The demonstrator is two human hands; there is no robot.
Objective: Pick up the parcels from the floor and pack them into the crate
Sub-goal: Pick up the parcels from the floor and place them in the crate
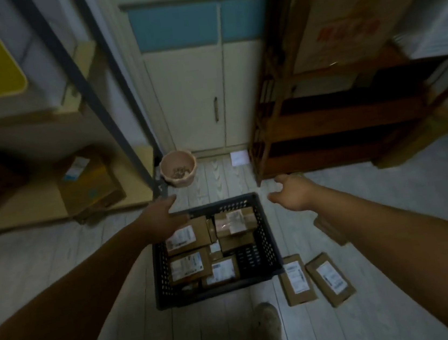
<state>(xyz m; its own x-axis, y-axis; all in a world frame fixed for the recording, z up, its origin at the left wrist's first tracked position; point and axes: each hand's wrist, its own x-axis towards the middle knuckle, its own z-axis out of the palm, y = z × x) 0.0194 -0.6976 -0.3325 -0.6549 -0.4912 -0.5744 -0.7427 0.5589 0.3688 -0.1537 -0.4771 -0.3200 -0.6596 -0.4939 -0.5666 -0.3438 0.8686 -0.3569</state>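
Note:
A dark perforated plastic crate (pixel 268 245) stands on the pale floor in the middle. Several brown cardboard parcels with white labels lie inside it, among them one at the back right (pixel 234 220) and one at the left (pixel 190 265). Two flat brown parcels lie on the floor right of the crate, one (pixel 297 279) close to it and another (pixel 330 279) beside that. A further parcel (pixel 330 228) shows partly under my right forearm. My left hand (pixel 161 218) hovers over the crate's back left corner, fingers apart and empty. My right hand (pixel 293 192) hangs beyond the back right corner, open and empty.
A pink pot (pixel 179 171) with brown bits stands by a cream cabinet (pixel 194 100) at the back. A low shelf with a cardboard box (pixel 89 186) is on the left. A wooden rack (pixel 325 129) rises on the right. My shoe (pixel 268 322) is in front of the crate.

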